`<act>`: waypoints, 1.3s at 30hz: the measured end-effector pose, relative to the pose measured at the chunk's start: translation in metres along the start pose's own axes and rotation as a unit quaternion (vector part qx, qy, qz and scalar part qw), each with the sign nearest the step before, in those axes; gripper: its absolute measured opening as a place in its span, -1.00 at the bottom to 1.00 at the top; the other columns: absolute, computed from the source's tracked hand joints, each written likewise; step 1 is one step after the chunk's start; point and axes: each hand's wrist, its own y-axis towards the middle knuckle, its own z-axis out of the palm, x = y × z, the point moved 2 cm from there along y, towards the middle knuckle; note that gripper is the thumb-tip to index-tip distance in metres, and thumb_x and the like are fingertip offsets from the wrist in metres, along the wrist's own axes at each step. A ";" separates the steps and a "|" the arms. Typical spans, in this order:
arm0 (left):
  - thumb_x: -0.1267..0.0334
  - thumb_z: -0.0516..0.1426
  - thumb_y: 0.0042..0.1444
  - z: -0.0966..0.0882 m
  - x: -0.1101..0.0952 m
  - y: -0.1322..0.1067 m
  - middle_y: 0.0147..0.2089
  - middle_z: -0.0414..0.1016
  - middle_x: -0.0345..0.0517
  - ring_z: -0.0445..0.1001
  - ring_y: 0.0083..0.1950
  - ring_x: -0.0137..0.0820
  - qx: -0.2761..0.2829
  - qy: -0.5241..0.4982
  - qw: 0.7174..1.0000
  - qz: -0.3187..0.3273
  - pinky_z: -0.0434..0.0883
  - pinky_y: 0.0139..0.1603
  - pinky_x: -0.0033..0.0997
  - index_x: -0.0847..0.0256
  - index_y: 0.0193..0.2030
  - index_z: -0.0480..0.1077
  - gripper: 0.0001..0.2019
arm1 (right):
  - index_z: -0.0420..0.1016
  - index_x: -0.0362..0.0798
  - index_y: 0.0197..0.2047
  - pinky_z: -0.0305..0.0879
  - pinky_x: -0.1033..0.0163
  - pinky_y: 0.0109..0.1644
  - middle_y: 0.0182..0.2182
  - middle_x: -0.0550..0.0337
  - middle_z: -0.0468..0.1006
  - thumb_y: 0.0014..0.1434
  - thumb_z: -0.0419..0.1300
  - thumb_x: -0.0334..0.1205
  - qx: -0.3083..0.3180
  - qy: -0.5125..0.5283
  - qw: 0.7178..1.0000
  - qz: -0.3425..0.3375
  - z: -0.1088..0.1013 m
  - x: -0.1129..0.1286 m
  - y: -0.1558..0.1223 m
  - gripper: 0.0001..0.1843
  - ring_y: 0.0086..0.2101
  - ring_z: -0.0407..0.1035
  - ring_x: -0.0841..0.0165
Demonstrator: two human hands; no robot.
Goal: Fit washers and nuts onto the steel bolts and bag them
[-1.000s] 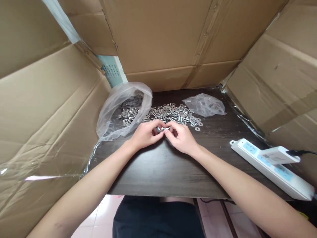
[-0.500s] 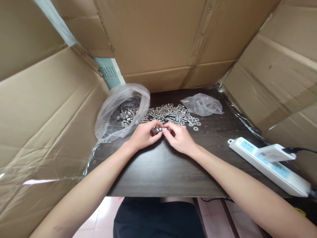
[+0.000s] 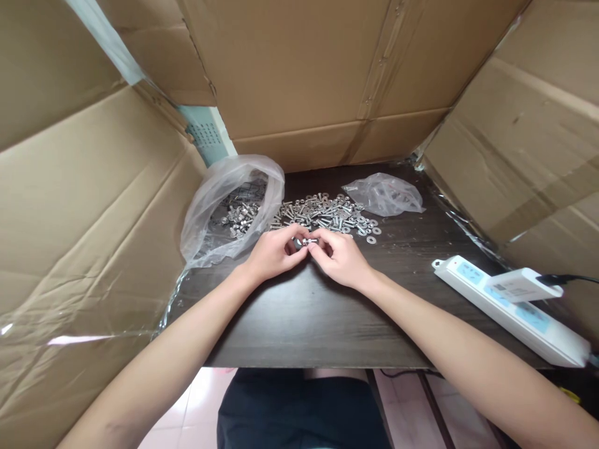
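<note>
Between the fingertips of both hands lies a small silver bolt [image 3: 309, 241], roughly level, with what looks like a washer or nut toward its left end. My left hand [image 3: 276, 251] pinches that left end between thumb and forefinger. From the other side, my right hand [image 3: 340, 255] has thumb and fingers closed at the bolt's right part. Just beyond the hands, a loose pile of bolts, nuts and washers [image 3: 322, 213] spreads over the dark table [image 3: 304, 324]. Fingers partly cover the held piece, so its fine details are hidden.
An open clear plastic bag [image 3: 201, 215] with metal fasteners inside stands at the left. A smaller plastic bag [image 3: 388, 193] lies behind to the right. On the right rests a white power strip [image 3: 505, 308] with a plugged-in adapter. Cardboard walls [image 3: 309, 75] surround the table.
Both hands stay in nearly the same place, still pinching the bolt. Slightly more of the bolt shows between the fingers now. The whole view has shifted a little.
</note>
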 end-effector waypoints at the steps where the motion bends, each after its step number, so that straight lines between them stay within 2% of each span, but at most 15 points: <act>1: 0.30 0.22 0.21 0.000 0.000 0.000 -0.25 0.62 -0.26 0.53 -0.46 -0.54 -0.001 0.000 1.000 0.000 0.42 -0.37 -0.57 0.16 -0.05 0.43 -0.82 | 0.52 -0.05 -0.17 0.14 0.26 -0.34 -0.57 0.31 0.40 0.31 0.13 -0.19 0.001 0.001 1.000 -0.001 0.000 0.000 0.000 -0.83 -0.52 0.29 0.38; 25: 0.31 0.20 0.22 -0.001 -0.002 0.000 -0.23 0.60 -0.25 0.53 -0.45 -0.55 0.000 0.007 1.000 0.012 0.42 -0.38 -0.57 0.16 -0.03 0.41 -0.81 | 0.45 -0.03 -0.29 0.06 0.26 -0.37 -0.57 0.30 0.38 0.37 0.07 -0.17 0.012 0.016 1.000 0.002 -0.001 0.003 0.002 -0.78 -0.53 0.24 0.39; 39: 0.24 0.20 0.25 -0.001 -0.002 0.000 -0.27 0.58 -0.24 0.50 -0.47 -0.54 -0.004 0.015 1.000 0.010 0.40 -0.39 -0.55 0.17 -0.06 0.42 -0.85 | 0.45 -0.04 -0.29 0.07 0.27 -0.37 -0.57 0.31 0.38 0.36 0.09 -0.16 0.011 0.023 1.000 0.003 -0.002 0.002 0.001 -0.78 -0.54 0.24 0.41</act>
